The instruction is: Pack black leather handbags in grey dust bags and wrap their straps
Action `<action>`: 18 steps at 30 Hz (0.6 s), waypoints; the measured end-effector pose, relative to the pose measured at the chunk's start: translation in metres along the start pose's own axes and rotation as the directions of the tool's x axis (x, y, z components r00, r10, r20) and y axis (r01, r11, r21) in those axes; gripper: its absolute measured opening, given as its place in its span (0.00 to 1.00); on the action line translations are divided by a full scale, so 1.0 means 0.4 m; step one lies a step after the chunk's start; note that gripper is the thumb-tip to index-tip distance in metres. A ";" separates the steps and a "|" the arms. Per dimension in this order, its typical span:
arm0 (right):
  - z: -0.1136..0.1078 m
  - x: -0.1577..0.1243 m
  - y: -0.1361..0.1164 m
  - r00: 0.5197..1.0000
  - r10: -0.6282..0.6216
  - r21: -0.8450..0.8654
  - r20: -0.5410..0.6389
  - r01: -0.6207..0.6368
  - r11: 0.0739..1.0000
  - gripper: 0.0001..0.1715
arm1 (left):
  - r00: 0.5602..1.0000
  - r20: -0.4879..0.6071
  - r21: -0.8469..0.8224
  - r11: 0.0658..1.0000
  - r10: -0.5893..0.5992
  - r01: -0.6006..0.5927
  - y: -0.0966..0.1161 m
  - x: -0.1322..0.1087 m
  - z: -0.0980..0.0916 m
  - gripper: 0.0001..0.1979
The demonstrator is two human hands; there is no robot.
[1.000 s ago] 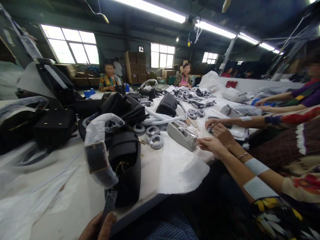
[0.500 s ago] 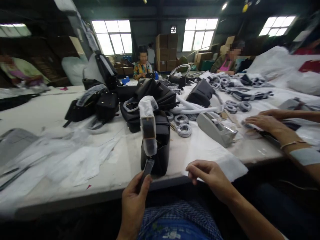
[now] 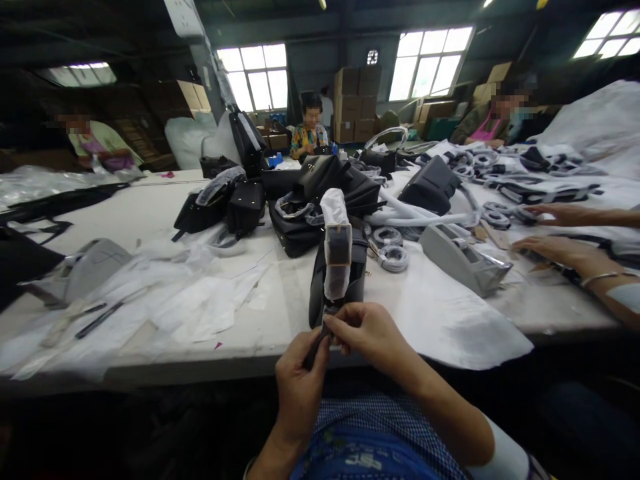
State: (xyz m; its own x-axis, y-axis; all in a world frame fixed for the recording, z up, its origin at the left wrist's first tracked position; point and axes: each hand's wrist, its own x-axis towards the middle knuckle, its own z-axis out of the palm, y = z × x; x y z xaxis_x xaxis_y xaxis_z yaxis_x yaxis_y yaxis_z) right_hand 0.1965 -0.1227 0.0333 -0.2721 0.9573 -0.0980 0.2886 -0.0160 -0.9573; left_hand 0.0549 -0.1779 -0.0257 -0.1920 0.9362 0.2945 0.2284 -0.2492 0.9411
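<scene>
Just in front of me on the table edge stands a black handbag (image 3: 359, 257). Down its near side hangs a strap in white wrapping (image 3: 336, 283), with a rectangular buckle (image 3: 339, 245) partway along. Below it, my left hand (image 3: 299, 383) is closed round a dark strap end (image 3: 314, 348), thumb on top. My right hand (image 3: 375, 337) pinches the upper part of that same strap end, its fingertips meeting my left thumb. Exactly what lies between the right fingertips is too small to make out.
Grey tape dispensers (image 3: 463, 260) stand at right and left. White sheets (image 3: 200, 293) cover the left side. More black bags (image 3: 320, 180) and wrapped coiled straps (image 3: 393, 259) lie beyond. A co-worker's hands (image 3: 565, 252) work at the right; other people sit across the table.
My right hand has moved left from beside the bag onto the strap end. My left hand keeps its hold. The view has turned slightly left.
</scene>
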 end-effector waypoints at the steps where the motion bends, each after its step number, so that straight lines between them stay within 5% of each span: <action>1: -0.003 -0.001 -0.005 1.000 0.004 -0.025 0.008 -0.004 1.000 0.20 | 1.000 0.005 -0.001 1.000 0.001 -0.001 0.000 0.000 -0.002 0.12; 7: -0.004 -0.005 -0.015 1.000 0.011 -0.108 -0.012 -0.012 0.994 0.19 | 0.997 0.014 -0.038 0.996 -0.078 0.079 0.009 0.006 -0.009 0.14; 13: -0.005 0.006 0.051 1.000 0.014 0.023 0.016 -0.014 1.000 0.24 | 0.970 0.056 -0.174 0.954 -0.236 0.243 0.038 0.001 -0.011 0.14; 18: -0.001 0.015 0.112 0.968 -0.146 0.377 0.206 0.059 0.924 0.23 | 0.808 0.247 -0.451 0.675 -0.535 0.585 0.065 -0.004 -0.014 0.15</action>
State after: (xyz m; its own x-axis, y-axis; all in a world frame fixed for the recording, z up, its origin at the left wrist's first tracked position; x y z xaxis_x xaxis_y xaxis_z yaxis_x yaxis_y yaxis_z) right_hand 0.2081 -0.1177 -0.0102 -0.4945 0.8691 -0.0113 -0.0957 -0.0674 -0.9931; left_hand 0.0559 -0.1870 -0.0008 -0.0411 0.9510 -0.3063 -0.3881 0.2673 0.8820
